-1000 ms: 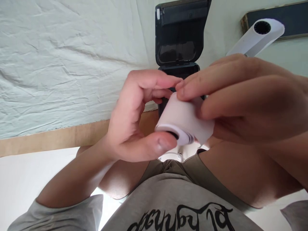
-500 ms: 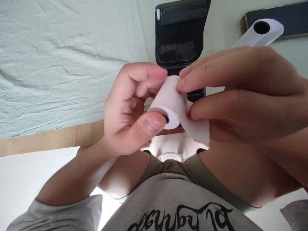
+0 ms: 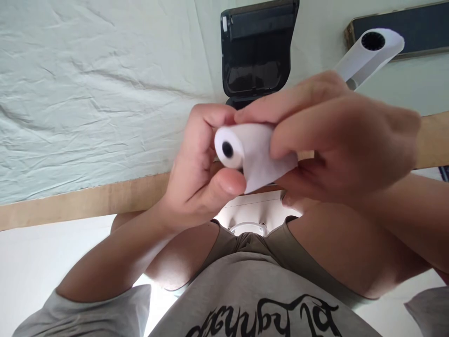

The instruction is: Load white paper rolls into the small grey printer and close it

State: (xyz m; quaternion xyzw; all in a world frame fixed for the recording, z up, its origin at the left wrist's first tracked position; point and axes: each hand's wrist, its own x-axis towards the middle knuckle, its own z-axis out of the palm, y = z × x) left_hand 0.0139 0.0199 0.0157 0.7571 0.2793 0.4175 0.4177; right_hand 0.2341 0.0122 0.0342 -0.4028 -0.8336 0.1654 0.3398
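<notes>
Between my two hands is a small white paper roll [image 3: 229, 159] with a dark hollow core, its round end turned towards me. My left hand [image 3: 201, 173] curls round the roll's left side, thumb below and fingers behind. The fingers of my right hand [image 3: 336, 135] are closed on the roll's right part and its loose paper end, which hangs down to a pointed corner. Behind the hands, a black device [image 3: 257, 51] lies with its lid raised; its lower part is mostly hidden by my hands.
A second white paper roll [image 3: 351, 61] with a dark core stands at the right, partly covered by my right hand. Beside it lies a dark phone-like slab [image 3: 421, 30]. Wrinkled pale green cloth [image 3: 105, 93] covers the table, whose wooden edge [image 3: 87, 196] runs before my lap.
The paper roll has turned so its cored end faces me more. My right hand has moved left and rotated over the roll. The loose paper end now hangs nearer my left thumb.
</notes>
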